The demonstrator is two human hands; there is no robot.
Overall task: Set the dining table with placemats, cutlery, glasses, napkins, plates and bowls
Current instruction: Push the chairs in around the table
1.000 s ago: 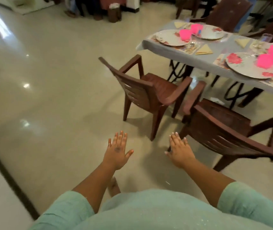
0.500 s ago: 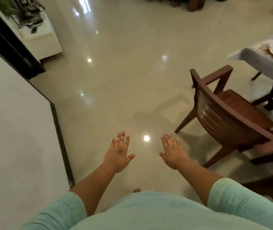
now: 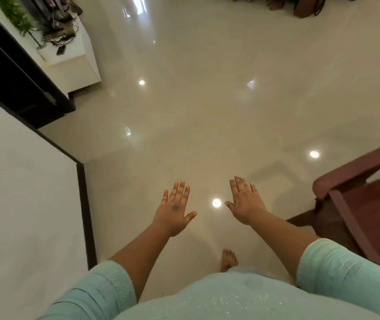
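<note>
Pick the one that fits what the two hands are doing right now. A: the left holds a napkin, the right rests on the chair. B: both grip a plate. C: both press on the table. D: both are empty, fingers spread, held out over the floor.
D: the left hand and right hand hold nothing, fingers straight, over the glossy floor, apart from the brown chair.

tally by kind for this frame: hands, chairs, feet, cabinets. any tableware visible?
Hands: 2, left hand and right hand, both empty with the fingers straight
Chairs: 1, brown chair, partly cut off
Bare feet: 1
White cabinets: 1
Tableware: 0
Total: 5
</note>
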